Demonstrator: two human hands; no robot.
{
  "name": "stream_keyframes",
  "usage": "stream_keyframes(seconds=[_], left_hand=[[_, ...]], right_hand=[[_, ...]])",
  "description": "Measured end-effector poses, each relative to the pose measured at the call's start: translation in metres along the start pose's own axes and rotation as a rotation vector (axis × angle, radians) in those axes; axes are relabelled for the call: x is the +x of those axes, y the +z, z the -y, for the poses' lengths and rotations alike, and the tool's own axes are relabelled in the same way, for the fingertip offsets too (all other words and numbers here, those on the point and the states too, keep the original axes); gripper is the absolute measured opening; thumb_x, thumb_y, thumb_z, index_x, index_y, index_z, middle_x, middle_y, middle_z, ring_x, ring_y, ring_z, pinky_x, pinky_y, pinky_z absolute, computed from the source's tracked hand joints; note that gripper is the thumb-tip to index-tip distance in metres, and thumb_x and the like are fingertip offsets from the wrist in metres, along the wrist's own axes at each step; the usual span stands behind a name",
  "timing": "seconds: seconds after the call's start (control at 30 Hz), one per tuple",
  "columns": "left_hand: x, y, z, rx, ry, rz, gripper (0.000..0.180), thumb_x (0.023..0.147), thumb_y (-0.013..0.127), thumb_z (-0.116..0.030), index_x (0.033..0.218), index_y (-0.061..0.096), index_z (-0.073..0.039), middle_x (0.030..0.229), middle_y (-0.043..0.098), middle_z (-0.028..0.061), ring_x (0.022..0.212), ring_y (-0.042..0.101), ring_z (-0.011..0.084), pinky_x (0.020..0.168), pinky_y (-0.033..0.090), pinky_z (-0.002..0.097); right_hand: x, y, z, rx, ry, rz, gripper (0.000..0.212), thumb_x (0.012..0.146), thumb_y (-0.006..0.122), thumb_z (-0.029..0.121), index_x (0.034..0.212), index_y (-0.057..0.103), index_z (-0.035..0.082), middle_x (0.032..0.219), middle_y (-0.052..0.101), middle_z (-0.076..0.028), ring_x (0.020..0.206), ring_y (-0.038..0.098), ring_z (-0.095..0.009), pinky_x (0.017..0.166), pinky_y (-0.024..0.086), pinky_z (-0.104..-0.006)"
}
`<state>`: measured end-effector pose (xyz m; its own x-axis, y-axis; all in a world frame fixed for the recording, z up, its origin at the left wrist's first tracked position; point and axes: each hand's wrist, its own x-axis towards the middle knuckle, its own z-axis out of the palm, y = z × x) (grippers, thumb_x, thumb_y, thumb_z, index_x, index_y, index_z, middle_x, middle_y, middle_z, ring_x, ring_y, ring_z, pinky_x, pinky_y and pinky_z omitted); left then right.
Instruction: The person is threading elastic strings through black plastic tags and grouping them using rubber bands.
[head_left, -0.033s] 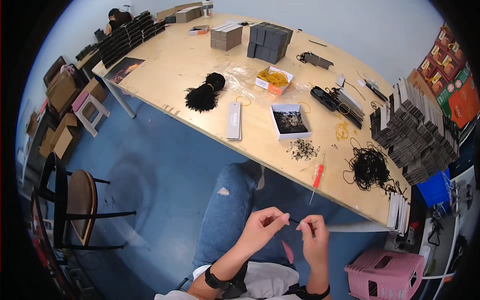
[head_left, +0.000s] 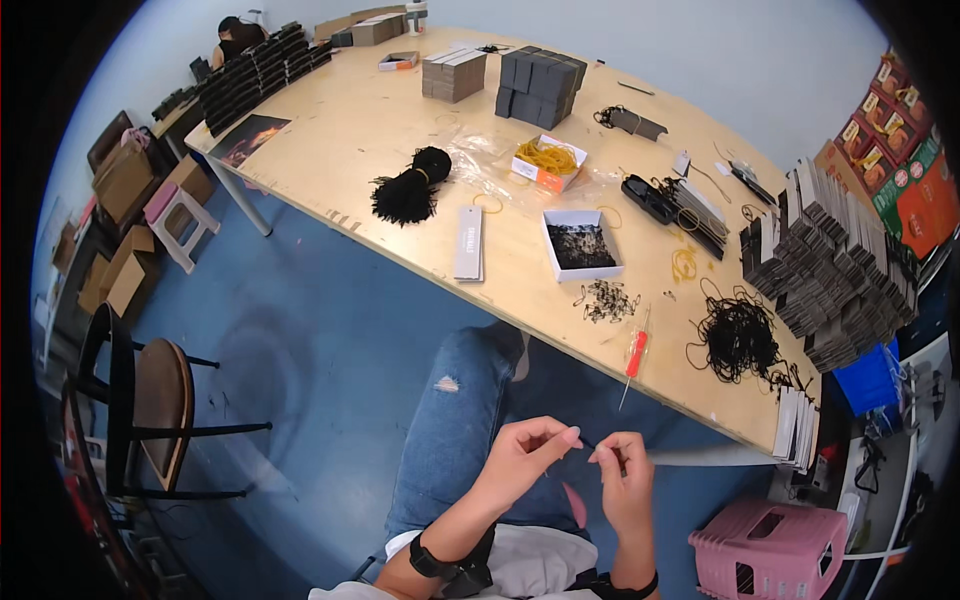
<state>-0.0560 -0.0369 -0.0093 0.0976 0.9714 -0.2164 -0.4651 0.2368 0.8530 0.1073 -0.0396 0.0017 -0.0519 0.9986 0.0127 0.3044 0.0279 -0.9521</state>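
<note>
Above my lap, my left hand (head_left: 522,462) pinches with thumb and forefinger. Close beside it, my right hand (head_left: 626,482) pinches too. Between the fingertips runs a short dark strand, apparently a black cord (head_left: 588,444); most of it is hidden by the fingers. On the table's near edge beyond the hands lies a red-handled screwdriver-like tool (head_left: 636,354) with a thin metal shaft. Near it are a scatter of small dark pins or clips (head_left: 606,300) and a tangled heap of black cords (head_left: 738,334).
On the table (head_left: 350,150) stand a white box of small black pieces (head_left: 584,246), a box of yellow rubber bands (head_left: 548,160), a bundle of black cords (head_left: 412,186), a grey tag stack (head_left: 468,244) and tall card stacks (head_left: 830,260). A pink crate (head_left: 766,550) and chair (head_left: 165,410) stand on the floor.
My right hand has shifted very slightly left, toward my left hand. Both hands keep their pinch, and the things on the table stay where they were.
</note>
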Motion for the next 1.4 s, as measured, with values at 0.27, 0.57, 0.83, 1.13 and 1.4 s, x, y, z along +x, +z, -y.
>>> stream_keyframes(seconds=[0.27,0.57,0.83,1.13,1.4], left_hand=[[0.005,-0.008,0.014,0.494,0.275,0.042,0.012,0.084,0.071,-0.008,0.096,0.073,-0.004,0.077,0.063,0.0017,0.067,0.053,0.0053,0.057,0.039,0.0206],[0.008,-0.015,0.017,0.192,0.145,0.346,0.01,0.09,0.064,-0.01,0.092,0.065,-0.001,0.084,0.062,0.0011,0.07,0.054,0.0055,0.057,0.041,0.0211],[-0.004,-0.011,-0.023,0.447,0.263,0.381,0.009,0.095,0.055,-0.008,0.095,0.057,0.0,0.087,0.062,0.0047,0.079,0.06,0.0111,0.069,0.052,0.0249],[-0.003,-0.021,-0.01,-0.183,-0.085,0.517,0.013,0.095,0.053,-0.012,0.095,0.055,0.0,0.081,0.06,0.003,0.073,0.058,0.0089,0.068,0.052,0.0275],[-0.002,-0.021,-0.001,-0.441,-0.195,0.568,0.015,0.092,0.058,-0.016,0.092,0.057,-0.001,0.079,0.059,0.0029,0.063,0.052,0.0059,0.069,0.055,0.0319]], right_hand=[[0.008,-0.002,-0.003,-0.172,-0.199,0.016,0.004,0.088,0.059,0.003,0.088,0.056,0.001,0.074,0.063,-0.009,0.062,0.061,-0.017,0.059,0.048,-0.0281],[0.012,-0.008,0.012,0.1,-0.101,0.248,0.004,0.09,0.055,0.0,0.091,0.052,-0.001,0.088,0.055,-0.009,0.068,0.058,-0.014,0.061,0.048,-0.0252],[0.002,0.004,0.013,0.266,-0.118,0.149,0.004,0.092,0.053,-0.001,0.092,0.049,-0.002,0.087,0.053,-0.009,0.069,0.056,-0.011,0.061,0.048,-0.0235],[-0.004,0.007,0.025,0.141,-0.123,0.186,0.006,0.093,0.052,0.0,0.092,0.047,-0.001,0.083,0.056,-0.009,0.067,0.053,-0.01,0.061,0.045,-0.0221],[-0.009,0.013,0.032,0.106,-0.213,0.187,0.009,0.096,0.051,0.004,0.096,0.043,0.0,0.083,0.056,-0.011,0.07,0.054,-0.013,0.064,0.046,-0.0241]])
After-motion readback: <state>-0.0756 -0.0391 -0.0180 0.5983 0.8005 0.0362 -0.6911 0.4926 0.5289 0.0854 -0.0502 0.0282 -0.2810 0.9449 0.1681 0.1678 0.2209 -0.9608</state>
